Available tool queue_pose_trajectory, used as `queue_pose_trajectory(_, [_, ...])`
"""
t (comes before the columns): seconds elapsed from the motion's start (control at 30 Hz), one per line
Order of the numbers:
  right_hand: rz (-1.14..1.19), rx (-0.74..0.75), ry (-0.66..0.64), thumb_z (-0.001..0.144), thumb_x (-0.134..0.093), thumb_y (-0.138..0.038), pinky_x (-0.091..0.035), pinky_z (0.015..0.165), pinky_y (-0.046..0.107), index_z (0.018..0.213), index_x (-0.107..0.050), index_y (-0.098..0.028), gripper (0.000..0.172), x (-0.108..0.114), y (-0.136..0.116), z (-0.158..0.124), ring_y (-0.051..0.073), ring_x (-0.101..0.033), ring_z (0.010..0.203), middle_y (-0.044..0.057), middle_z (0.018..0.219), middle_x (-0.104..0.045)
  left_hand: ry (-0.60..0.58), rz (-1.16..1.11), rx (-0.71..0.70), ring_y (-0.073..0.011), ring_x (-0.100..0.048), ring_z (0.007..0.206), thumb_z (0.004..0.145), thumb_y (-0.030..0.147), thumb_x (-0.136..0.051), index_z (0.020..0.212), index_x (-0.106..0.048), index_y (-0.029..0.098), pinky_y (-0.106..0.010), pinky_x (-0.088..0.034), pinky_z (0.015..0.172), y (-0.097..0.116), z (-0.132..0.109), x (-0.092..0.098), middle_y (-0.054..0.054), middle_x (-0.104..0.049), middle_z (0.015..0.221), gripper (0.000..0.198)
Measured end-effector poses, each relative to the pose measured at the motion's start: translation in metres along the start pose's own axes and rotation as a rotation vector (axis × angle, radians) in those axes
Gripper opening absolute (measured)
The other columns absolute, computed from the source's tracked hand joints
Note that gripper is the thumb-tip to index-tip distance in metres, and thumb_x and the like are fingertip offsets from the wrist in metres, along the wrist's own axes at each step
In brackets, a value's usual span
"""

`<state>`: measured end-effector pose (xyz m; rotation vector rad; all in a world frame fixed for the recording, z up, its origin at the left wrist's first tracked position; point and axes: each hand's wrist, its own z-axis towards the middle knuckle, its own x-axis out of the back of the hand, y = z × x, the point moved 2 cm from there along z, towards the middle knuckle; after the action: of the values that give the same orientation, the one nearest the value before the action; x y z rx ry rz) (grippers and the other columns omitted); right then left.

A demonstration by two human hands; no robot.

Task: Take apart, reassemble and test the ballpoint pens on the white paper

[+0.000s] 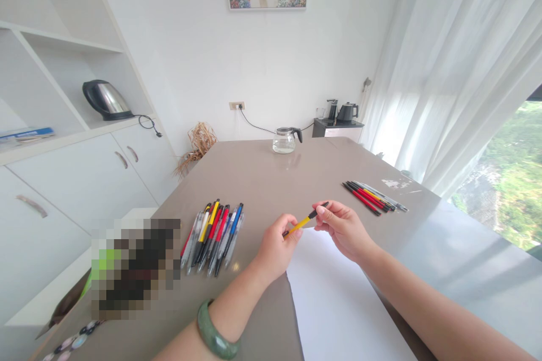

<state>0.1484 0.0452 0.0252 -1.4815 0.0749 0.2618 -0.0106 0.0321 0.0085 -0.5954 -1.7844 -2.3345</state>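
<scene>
A yellow pen (305, 220) with a black end is held in the air just above the table (262, 175), over the far edge of a white sheet (339, 299), with its black end pointing far and to the right. Its near end is pinched by the fingertips of the left hand (277, 245), and the black end is gripped between thumb and fingers of the right hand (342, 228), so both hands are closed on the same pen. It is judged that the step in hand is the handling of this single pen at its two ends; whether it is being twisted, pulled or only looked at cannot be told. Any further move on the pen would call for a firm pinch at one end and a small, controlled motion at the other, because the barrel is thin and smooth. To the left of the hands, a row of pens (212, 231) in yellow, red, blue and clear colours is laid side by side. Far to the right, well apart, a second group of pens (375, 196) is laid. A green bracelet (215, 338) is worn on the left wrist. At the far end of the table a glass jug (285, 140) is placed.
</scene>
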Motion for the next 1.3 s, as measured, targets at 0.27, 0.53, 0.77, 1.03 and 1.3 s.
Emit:
queue_pose_trajectory(0.27, [-0.012, -0.001, 0.009, 0.067, -0.061, -0.038, -0.043, 0.064, 0.032, 0.077, -0.061, -0.017, 0.024, -0.002, 0.002, 0.0, 0.011, -0.049, 0.057, 0.001, 0.064, -0.053, 0.013, 0.098, 0.066, -0.0125, -0.042, 0.053, 0.081, 0.045, -0.03, 0.076, -0.057, 0.016, -0.023, -0.03, 0.05, -0.002, 0.001, 0.002, 0.001, -0.046, 0.057, 0.039])
queue_pose_trajectory(0.53, [-0.016, 0.007, 0.002, 0.068, -0.061, -0.035, -0.043, 0.064, 0.03, 0.072, -0.06, -0.017, 0.018, -0.003, 0.004, -0.002, 0.009, -0.047, 0.056, 0.001, 0.069, -0.053, 0.022, 0.068, 0.014, -0.0111, -0.041, 0.054, 0.079, 0.044, -0.037, 0.082, -0.052, 0.019, -0.022, -0.03, 0.051, 0.0, 0.0, 0.0, 0.003, -0.048, 0.061, 0.029])
queue_pose_trajectory(0.77, [-0.029, -0.008, 0.016, 0.067, -0.061, -0.036, -0.042, 0.064, 0.031, 0.077, -0.061, -0.018, 0.021, -0.002, 0.007, -0.001, 0.01, -0.048, 0.056, 0.0, 0.066, -0.053, 0.055, 0.151, 0.01, -0.0128, -0.046, 0.061, 0.081, 0.04, -0.034, 0.073, -0.053, 0.018, -0.024, -0.033, 0.056, -0.003, 0.003, 0.003, 0.0, -0.053, 0.069, 0.03])
queue_pose_trajectory(1.03, [-0.02, 0.007, 0.027, 0.065, -0.063, -0.037, -0.043, 0.062, 0.03, 0.067, -0.059, -0.016, 0.021, -0.003, 0.005, -0.001, 0.008, -0.047, 0.056, 0.004, 0.084, -0.057, 0.005, 0.148, 0.004, -0.0126, -0.046, 0.059, 0.082, 0.04, -0.033, 0.086, -0.054, 0.019, -0.023, -0.034, 0.054, -0.005, 0.003, -0.001, 0.001, -0.051, 0.067, 0.031])
queue_pose_trajectory(1.3, [-0.014, -0.022, 0.053, 0.066, -0.062, -0.035, -0.041, 0.061, 0.027, 0.064, -0.056, -0.016, 0.02, -0.002, 0.01, 0.001, 0.008, -0.046, 0.057, 0.003, 0.082, -0.055, 0.136, 0.231, -0.051, -0.0139, -0.05, 0.068, 0.075, 0.03, -0.048, 0.071, -0.054, 0.018, -0.025, -0.036, 0.062, -0.002, 0.003, 0.005, -0.001, -0.054, 0.074, 0.014])
